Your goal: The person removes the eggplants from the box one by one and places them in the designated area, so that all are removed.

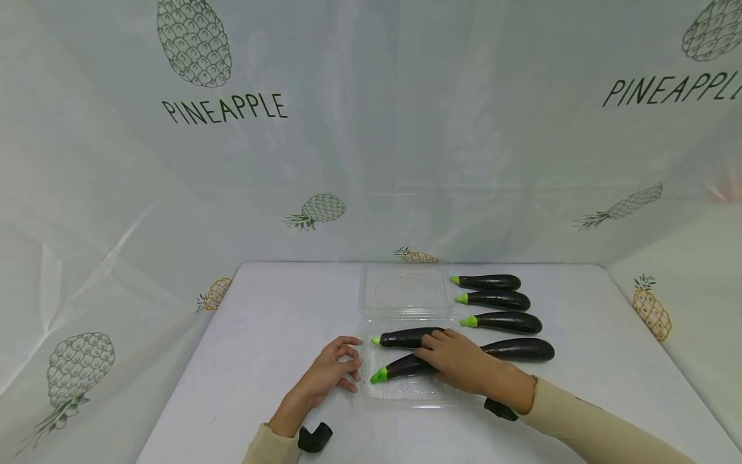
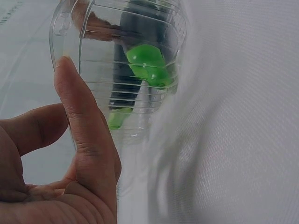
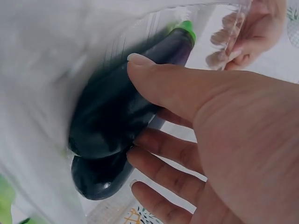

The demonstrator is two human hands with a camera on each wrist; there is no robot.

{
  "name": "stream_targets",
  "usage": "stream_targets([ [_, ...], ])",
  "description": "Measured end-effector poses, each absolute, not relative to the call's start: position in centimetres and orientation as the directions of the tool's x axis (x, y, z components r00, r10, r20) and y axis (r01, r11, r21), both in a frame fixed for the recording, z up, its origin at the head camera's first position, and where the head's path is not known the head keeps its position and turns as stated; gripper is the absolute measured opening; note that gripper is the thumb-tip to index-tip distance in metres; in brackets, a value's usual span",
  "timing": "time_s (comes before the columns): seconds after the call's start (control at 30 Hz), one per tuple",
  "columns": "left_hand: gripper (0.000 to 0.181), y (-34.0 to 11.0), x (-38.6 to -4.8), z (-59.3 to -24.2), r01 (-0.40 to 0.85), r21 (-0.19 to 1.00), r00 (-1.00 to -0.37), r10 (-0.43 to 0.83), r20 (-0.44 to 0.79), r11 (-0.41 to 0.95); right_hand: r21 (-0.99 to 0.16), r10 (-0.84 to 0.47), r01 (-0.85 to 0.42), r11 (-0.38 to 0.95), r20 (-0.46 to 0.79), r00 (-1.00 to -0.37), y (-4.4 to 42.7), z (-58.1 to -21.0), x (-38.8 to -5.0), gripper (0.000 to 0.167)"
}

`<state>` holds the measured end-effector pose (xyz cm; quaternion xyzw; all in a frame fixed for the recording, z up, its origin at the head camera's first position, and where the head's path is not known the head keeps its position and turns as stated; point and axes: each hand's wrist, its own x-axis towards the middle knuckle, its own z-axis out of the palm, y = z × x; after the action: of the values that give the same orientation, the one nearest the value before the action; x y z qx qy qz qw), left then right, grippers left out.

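Observation:
A clear hinged plastic container (image 1: 408, 394) lies opened out on the table, its lid (image 1: 402, 290) folded back. Two dark eggplants with green stem ends lie side by side in the base. My right hand (image 1: 460, 362) is over them, thumb on the near eggplant (image 3: 110, 109) and fingers along its other side, holding it. The far eggplant (image 1: 406, 338) touches my fingertips; part of it is hidden. At the container's left edge is my left hand (image 1: 330, 370), its forefinger fairly straight against the clear wall in the left wrist view.
Several more eggplants are lined up right of the container, among them one (image 1: 503, 322) beside the base. The nearest eggplant (image 1: 518, 349) is partly behind my right hand. Black wrist pieces show at both wrists. A pineapple-printed curtain (image 1: 371, 148) hangs behind the white table (image 1: 278, 309).

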<state>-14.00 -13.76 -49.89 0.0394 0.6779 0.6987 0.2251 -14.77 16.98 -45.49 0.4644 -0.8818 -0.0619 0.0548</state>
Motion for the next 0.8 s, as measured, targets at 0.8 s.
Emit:
stream_targets([
  [0.8,0.047,-13.7,-14.0,-49.9,-0.266,0.963,-0.893,0.365,-0.264,0.046,0.141,-0.788,-0.776,0.615,0.117,-0.604,18.3,-43.3,-13.8,0.051],
])
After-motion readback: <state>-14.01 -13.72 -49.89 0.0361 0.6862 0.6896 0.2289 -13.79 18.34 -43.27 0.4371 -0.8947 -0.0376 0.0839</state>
